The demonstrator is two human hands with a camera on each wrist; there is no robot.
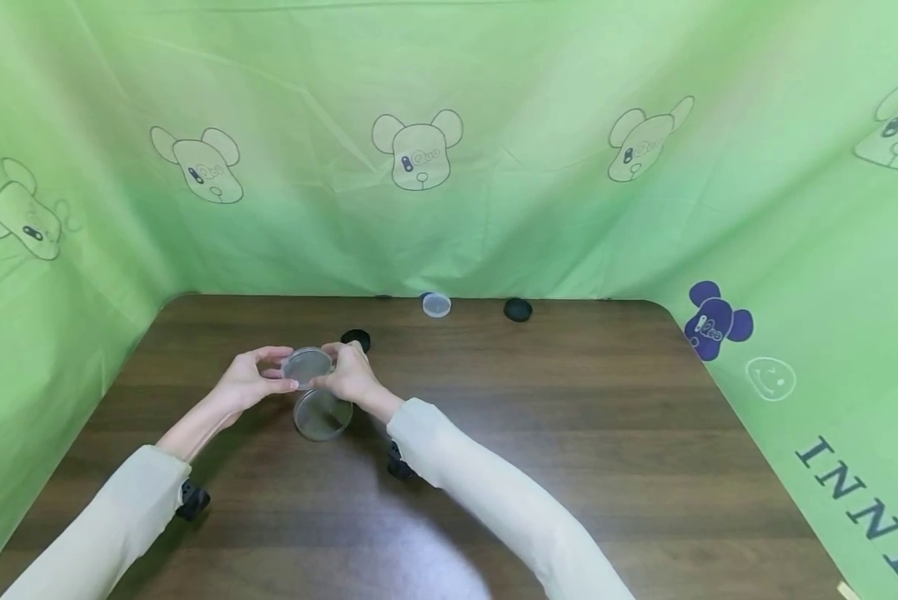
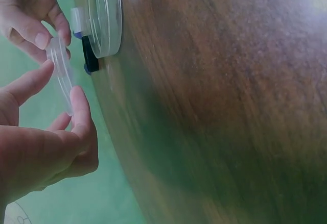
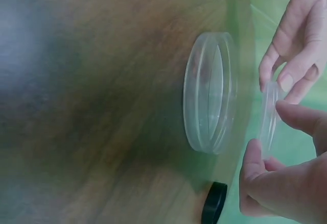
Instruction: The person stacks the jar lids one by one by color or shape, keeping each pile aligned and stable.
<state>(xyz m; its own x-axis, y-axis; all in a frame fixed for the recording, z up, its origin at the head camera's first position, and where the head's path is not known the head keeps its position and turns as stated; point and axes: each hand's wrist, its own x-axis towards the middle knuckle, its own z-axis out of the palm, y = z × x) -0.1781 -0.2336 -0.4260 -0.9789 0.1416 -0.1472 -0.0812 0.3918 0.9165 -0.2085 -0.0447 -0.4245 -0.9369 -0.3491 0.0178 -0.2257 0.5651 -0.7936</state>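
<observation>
Both hands pinched a small clear dish [image 1: 307, 367] off the desk [image 1: 606, 417], left part.

Left hand [image 1: 248, 383] had its rim from the left, right hand [image 1: 351, 377] from the right, thumb and fingers on both sides. Head view: dish partly overlapped a larger clear dish [image 1: 323, 418], which lay on the desk, nearer the left edge than the right. First black disc [image 1: 358, 337] sat just beyond the right hand, partly covered by it. Along the far edge: clear disc [image 1: 437, 306] near the middle, something dark behind it, too small to tell; second black disc [image 1: 519, 310] right of that, short of the far right corner. Green cloth [image 1: 418, 233] with printed animal heads hung behind the far edge.
</observation>
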